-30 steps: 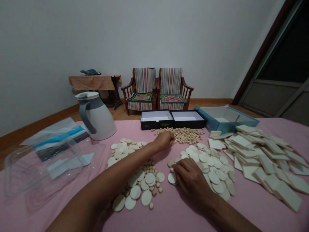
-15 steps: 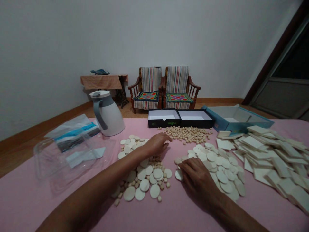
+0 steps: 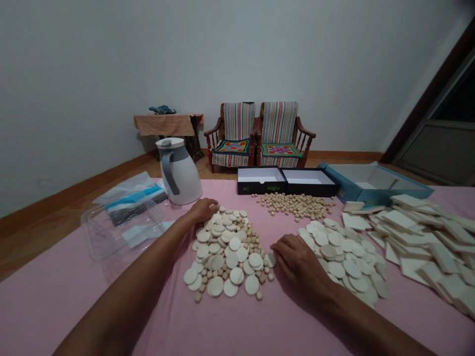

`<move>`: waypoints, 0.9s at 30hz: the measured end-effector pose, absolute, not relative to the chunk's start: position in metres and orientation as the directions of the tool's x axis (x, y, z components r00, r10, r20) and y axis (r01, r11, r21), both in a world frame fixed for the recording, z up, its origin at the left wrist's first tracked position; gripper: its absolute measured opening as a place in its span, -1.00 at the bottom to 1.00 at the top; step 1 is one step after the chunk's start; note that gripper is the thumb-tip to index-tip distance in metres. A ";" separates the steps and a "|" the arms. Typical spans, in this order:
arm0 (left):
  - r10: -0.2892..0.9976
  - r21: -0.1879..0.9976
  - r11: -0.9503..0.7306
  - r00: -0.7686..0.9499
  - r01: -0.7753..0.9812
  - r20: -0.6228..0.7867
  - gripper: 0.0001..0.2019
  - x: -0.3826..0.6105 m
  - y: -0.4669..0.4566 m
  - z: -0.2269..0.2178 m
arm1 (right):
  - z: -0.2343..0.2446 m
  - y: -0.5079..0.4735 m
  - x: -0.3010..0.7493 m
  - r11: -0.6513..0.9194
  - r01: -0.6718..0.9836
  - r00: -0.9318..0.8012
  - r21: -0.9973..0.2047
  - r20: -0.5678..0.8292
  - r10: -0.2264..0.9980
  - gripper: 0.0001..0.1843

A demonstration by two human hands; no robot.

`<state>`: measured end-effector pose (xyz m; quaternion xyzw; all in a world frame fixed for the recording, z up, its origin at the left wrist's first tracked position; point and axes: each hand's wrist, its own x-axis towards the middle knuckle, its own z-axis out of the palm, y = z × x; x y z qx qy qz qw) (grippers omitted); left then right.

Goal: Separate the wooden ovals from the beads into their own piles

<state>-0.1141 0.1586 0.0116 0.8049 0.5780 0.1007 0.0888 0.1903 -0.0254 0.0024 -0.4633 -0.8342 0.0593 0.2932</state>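
A mixed pile of pale wooden discs (image 3: 227,237) and small wooden cubes (image 3: 253,241) lies on the pink cloth between my hands. My left hand (image 3: 203,209) rests at the pile's far left edge, its fingers loosely apart and pointing right. Palm down and open, my right hand (image 3: 295,254) sits low over the cloth at the pile's right side. Its bent fingertips are beside a single disc (image 3: 270,260); whether they touch it I cannot tell. Right of this hand spreads a second heap, discs only (image 3: 349,257).
Beyond the piles lie loose cubes (image 3: 297,205), two joined black boxes (image 3: 261,188) and a blue box (image 3: 343,190). Square wooden tiles (image 3: 423,237) are heaped at right. A white jug (image 3: 184,173), a clear plastic tray (image 3: 96,237) and a blue-and-white packet (image 3: 135,198) stand left.
My left hand has drawn back left from above the mixed pile to its far left edge. My right hand has come away from the disc heap toward the mixed pile. The view has shifted slightly.
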 end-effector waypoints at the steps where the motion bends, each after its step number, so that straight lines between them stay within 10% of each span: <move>1: 0.944 0.267 -0.329 0.324 0.906 0.063 -0.68 -0.113 0.158 0.010 | 0.003 -0.024 0.190 0.558 0.738 -0.390 -0.379 0.434 0.812 -0.77; 19: 0.881 0.485 -0.470 0.363 0.738 0.303 -0.78 -0.072 0.118 0.004 | 0.002 -0.031 0.153 0.548 0.619 -0.413 -0.562 0.361 0.836 -0.71; 27: 0.819 0.493 -0.573 0.478 0.655 0.317 -0.79 -0.038 0.086 0.009 | 0.018 -0.016 0.194 0.480 0.779 -0.296 -0.404 0.438 0.849 -0.78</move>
